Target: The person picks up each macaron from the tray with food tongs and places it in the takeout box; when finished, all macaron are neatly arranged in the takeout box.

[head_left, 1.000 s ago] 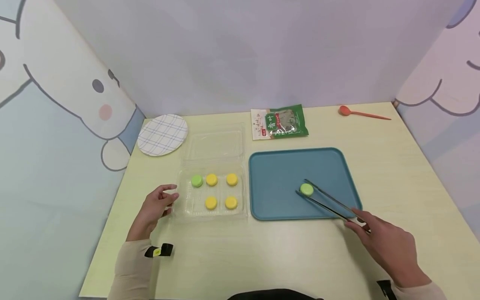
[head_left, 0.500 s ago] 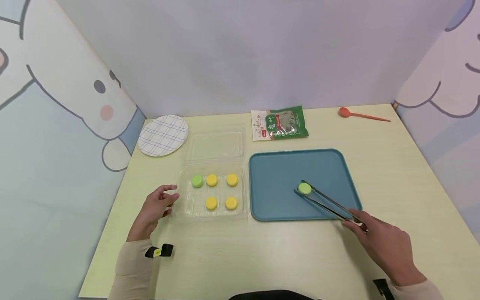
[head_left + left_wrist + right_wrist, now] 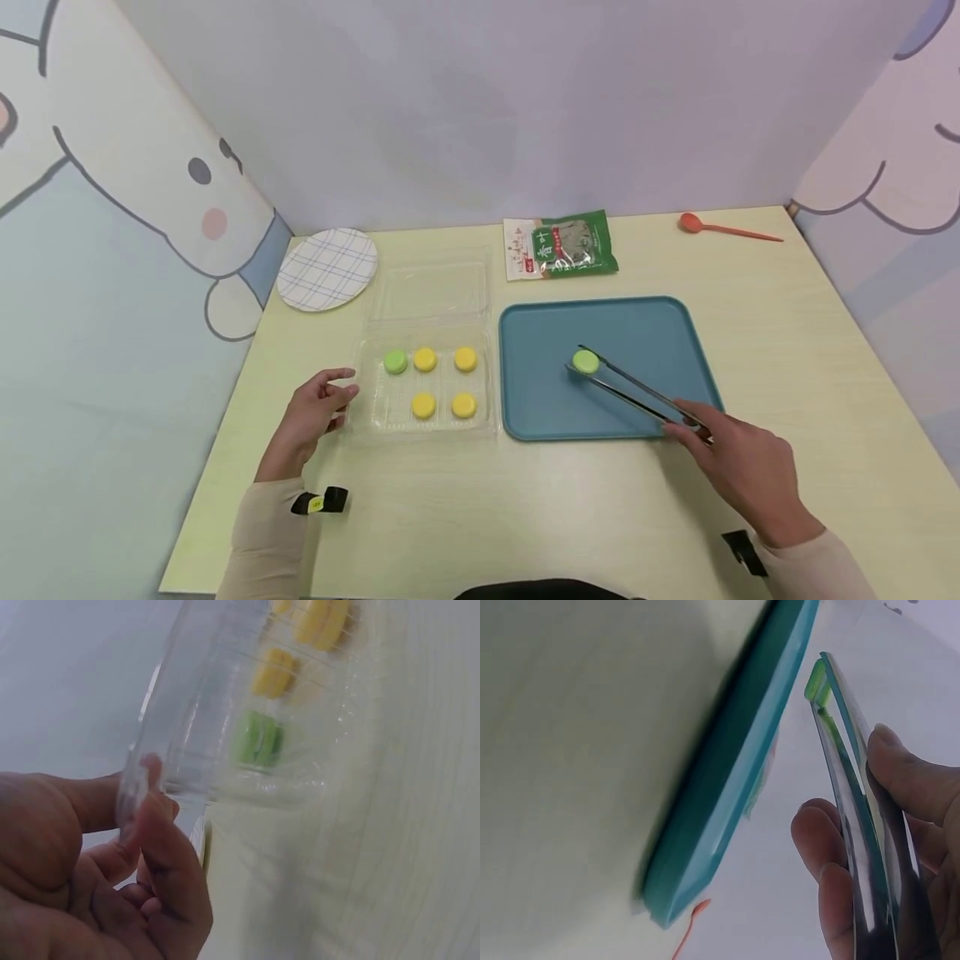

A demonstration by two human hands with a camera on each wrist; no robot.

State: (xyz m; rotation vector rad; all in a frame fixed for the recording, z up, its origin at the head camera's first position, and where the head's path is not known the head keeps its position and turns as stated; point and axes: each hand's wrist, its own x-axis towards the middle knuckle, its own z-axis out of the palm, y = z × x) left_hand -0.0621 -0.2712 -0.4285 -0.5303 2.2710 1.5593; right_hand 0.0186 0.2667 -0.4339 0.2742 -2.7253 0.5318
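Note:
My right hand grips metal tongs, whose tips pinch a light green macaron. In the right wrist view the macaron is held up past the rim of the blue tray. My left hand pinches the left rim of a clear plastic box between thumb and fingers. Inside this box lie one green macaron and several yellow macarons, set in two rows. Its lid lies folded back, away from me.
The blue tray stands right of the box. Behind it lies a green and white packet. A red spoon rests at the back right, and a checked plate at the back left. Walls border the table's back and sides.
My right hand has moved left and slightly away from me, carrying the green macaron in the tongs over the tray. The left hand has kept its place at the box's rim.

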